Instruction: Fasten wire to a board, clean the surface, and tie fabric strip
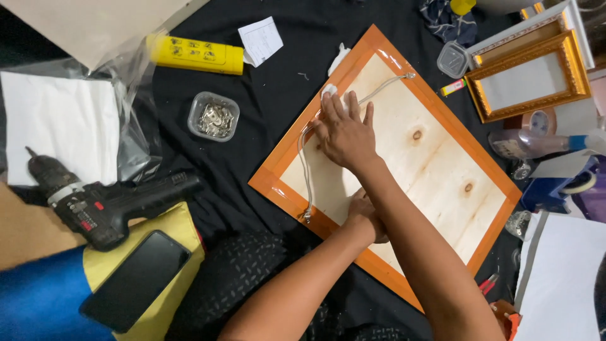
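Observation:
A large picture frame point(278, 169) with an orange-brown border lies face down on black cloth, its pale plywood back point(435, 158) up. A grey hanging cord point(304, 158) runs along the back between two screw eyes. My right hand point(344, 132) presses flat on the plywood over the cord, with a white wad point(329, 90) at its fingertips. My left hand point(366, 211) rests at the frame's near edge, partly hidden under my right forearm; its fingers look curled against the wood.
A black cordless drill point(101, 205) and a dark phone point(136, 278) lie at the left. A clear tub of metal hardware point(214, 117), a yellow box point(196, 55) and a gold frame point(527, 79) surround the work. Tape rolls and bottles crowd the right.

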